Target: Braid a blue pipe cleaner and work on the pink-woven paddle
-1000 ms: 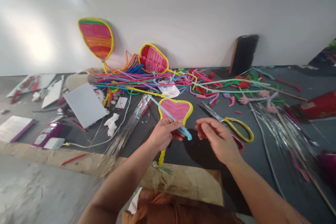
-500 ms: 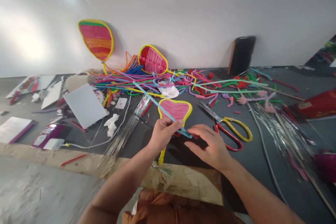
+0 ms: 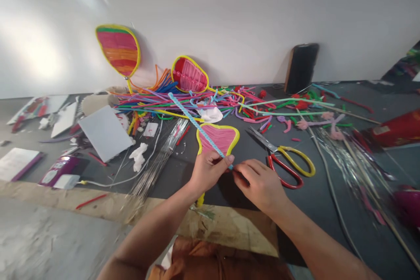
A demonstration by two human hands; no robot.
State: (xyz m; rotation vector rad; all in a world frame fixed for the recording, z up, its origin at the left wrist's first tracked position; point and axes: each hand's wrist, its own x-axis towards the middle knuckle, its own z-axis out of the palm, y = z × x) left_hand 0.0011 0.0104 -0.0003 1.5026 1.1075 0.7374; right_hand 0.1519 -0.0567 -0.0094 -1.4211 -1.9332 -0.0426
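Left hand (image 3: pixel 210 173): pinching blue stem (image 3: pixel 190 116), thumb on top. Right hand (image 3: pixel 261 183): fingers bunched at stem's near end; pinch hidden, cannot tell. Stem slants over pink paddle (image 3: pixel 219 134). Judgement: left pinch best set close to the end, turns small and even, fuzz uncrushed. Scissors (image 3: pixel 274 149) right of paddle on worktop (image 3: pixel 179 175); loose stems (image 3: pixel 154 101) beyond paddle.

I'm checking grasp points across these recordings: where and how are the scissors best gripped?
Probably by the yellow loop and red loop, from the near right side: the scissors lie flat, loops toward the person, blades pointing away leftward. The right hand is nearest.
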